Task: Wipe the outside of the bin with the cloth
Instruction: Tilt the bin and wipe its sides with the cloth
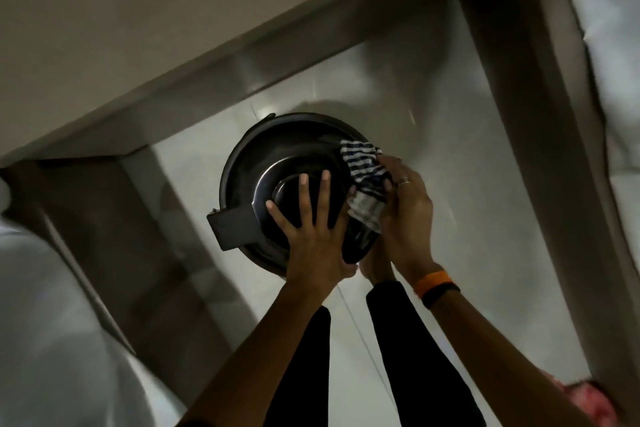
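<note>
From my seat I cannot see the bin's (242,163) side wall, since the camera looks straight down on its lid. My left hand (311,232) covers the near part of the lid, and the right hand (405,218) hides the lower end of the striped cloth (363,177), so its full size is unclear. A pale blurred shape (52,322) at lower left and a pink thing (588,399) at lower right are cut off; I cannot tell what they are.
</note>
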Motion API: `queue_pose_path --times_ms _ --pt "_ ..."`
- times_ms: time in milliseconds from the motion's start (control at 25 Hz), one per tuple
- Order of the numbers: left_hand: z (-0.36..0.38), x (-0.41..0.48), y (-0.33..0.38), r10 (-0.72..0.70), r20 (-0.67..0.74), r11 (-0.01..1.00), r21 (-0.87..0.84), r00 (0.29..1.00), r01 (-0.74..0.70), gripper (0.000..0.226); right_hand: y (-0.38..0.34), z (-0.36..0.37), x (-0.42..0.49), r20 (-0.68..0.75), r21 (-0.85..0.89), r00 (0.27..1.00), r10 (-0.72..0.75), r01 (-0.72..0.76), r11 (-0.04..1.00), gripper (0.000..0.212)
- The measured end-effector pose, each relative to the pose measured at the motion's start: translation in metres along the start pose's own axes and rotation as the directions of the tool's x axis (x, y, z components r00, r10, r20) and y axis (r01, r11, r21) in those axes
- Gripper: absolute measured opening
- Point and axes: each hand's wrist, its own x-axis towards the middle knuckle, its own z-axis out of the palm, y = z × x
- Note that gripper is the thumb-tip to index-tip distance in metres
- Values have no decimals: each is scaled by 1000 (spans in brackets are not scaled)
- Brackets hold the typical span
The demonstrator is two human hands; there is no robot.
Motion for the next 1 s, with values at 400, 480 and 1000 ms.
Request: queue_pose_path --times_ms 400,480,1000 --pt "2 -4 32 -96 -54 995 -26 994 94 138 13 -14 23 121 447 967 223 -254 858 34" --pt "-17 2 33 -193 -73 979 -87 979 186 135 18 -22 31 126 507 960 248 -278 816 34" --pt "-91 13 -62 -611 95 465 -761 786 453 131 -8 98 -6 295 146 915 -274 240 960 61"
